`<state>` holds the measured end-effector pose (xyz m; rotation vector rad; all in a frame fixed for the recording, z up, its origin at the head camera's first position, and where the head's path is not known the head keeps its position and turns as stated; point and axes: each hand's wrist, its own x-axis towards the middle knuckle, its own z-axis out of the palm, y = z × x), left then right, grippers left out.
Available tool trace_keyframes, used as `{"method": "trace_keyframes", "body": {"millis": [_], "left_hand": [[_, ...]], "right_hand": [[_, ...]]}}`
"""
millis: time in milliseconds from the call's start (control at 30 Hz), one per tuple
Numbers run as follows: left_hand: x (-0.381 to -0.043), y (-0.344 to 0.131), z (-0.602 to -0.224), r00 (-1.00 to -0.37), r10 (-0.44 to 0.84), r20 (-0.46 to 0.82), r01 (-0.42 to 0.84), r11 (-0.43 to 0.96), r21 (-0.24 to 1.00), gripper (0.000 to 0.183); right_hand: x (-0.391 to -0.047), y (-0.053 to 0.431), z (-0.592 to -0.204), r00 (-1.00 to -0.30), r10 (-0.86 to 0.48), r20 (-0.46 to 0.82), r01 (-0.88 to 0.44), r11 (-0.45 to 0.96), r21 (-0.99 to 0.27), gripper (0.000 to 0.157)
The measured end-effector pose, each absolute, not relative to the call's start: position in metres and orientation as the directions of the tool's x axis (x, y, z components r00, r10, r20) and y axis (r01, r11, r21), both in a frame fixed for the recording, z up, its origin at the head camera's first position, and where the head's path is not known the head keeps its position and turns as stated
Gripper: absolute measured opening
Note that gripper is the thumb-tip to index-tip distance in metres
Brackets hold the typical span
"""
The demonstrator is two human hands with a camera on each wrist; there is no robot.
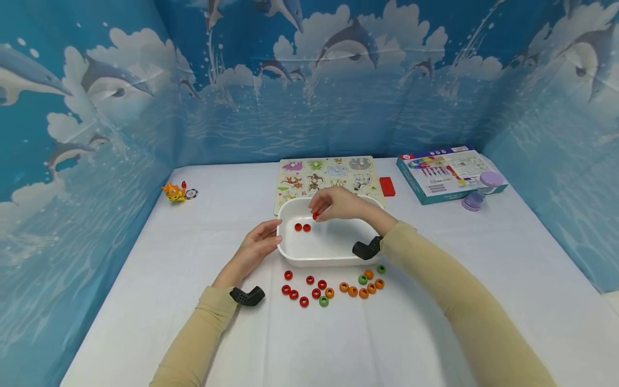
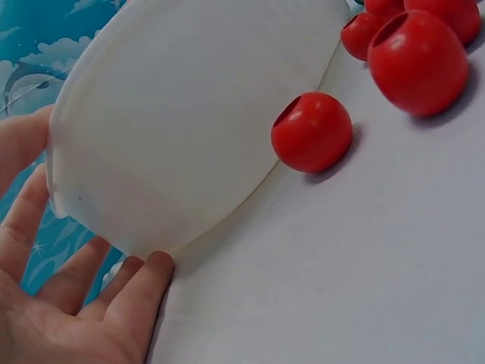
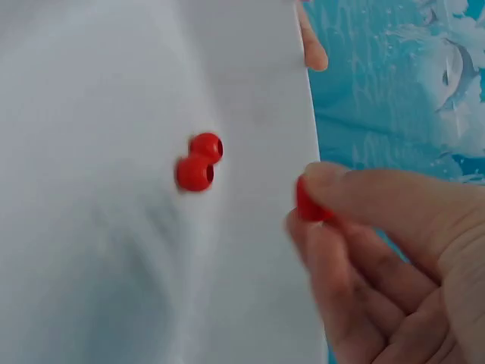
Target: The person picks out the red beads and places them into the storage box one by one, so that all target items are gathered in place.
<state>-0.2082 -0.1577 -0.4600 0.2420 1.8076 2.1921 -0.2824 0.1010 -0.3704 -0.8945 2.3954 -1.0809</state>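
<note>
The right hand [image 1: 340, 204] pinches a red bead [image 3: 310, 206], likely light, hard and slippery, best gripped across its sides; left hand [image 1: 256, 247], fingers apart, touches the tub's left edge [image 1: 279, 236].

The left grip [image 2: 87, 322], a bare hand, is positioned at lower left, fingers spread, fingertips contacting the rim and lower edge of the white tub [image 2: 197, 114]. One red bead [image 2: 312, 140] rests on the white worktop [image 2: 341, 280] beside the tub. Further red beads [image 2: 420, 72] are grouped at upper right. A blue printed cloth [image 2: 42, 38] lies behind.
</note>
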Motion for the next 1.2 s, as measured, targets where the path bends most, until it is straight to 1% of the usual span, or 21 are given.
{"method": "trace_keyframes", "body": {"millis": [233, 333, 567, 633, 733, 833, 967, 1067, 1200], "left_hand": [[-0.209, -0.158, -0.462, -0.947, 0.315, -0.063, -0.116, -0.152, 0.982, 0.049], [-0.209, -0.158, -0.462, -0.947, 0.314, -0.059, -0.115, -0.162, 0.980, 0.048], [-0.209, -0.157, -0.460, -0.944, 0.326, -0.055, -0.115, -0.165, 0.980, 0.051], [-0.209, -0.157, -0.460, -0.945, 0.323, -0.059, -0.116, -0.160, 0.980, 0.051], [-0.209, -0.158, -0.461, -0.945, 0.323, -0.054, -0.113, -0.166, 0.980, 0.051], [-0.209, -0.158, -0.462, -0.946, 0.321, -0.052, -0.111, -0.170, 0.979, 0.049], [-0.209, -0.158, -0.462, -0.946, 0.319, -0.052, -0.111, -0.170, 0.979, 0.048], [-0.209, -0.158, -0.461, -0.946, 0.321, -0.051, -0.110, -0.166, 0.980, 0.049], [-0.208, -0.158, -0.460, -0.944, 0.326, -0.053, -0.111, -0.162, 0.981, 0.050]], "right_hand": [[-0.296, 0.083, -0.385, -0.711, -0.669, -0.219, -0.377, 0.625, -0.684, 0.024], [-0.299, 0.080, -0.392, -0.705, -0.663, -0.252, -0.378, 0.652, -0.657, 0.025], [-0.302, 0.080, -0.405, -0.708, -0.663, -0.242, -0.391, 0.654, -0.648, 0.028], [-0.301, 0.082, -0.399, -0.718, -0.656, -0.234, -0.387, 0.655, -0.649, 0.030], [-0.295, 0.086, -0.380, -0.733, -0.650, -0.200, -0.395, 0.646, -0.653, 0.034], [-0.280, 0.094, -0.358, -0.742, -0.658, -0.129, -0.422, 0.608, -0.672, 0.038], [-0.242, 0.106, -0.342, -0.733, -0.680, -0.006, -0.459, 0.502, -0.733, 0.037], [-0.206, 0.116, -0.344, -0.716, -0.694, 0.074, -0.473, 0.405, -0.782, 0.034], [-0.166, 0.125, -0.364, -0.709, -0.692, 0.136, -0.479, 0.331, -0.813, 0.027]]}}
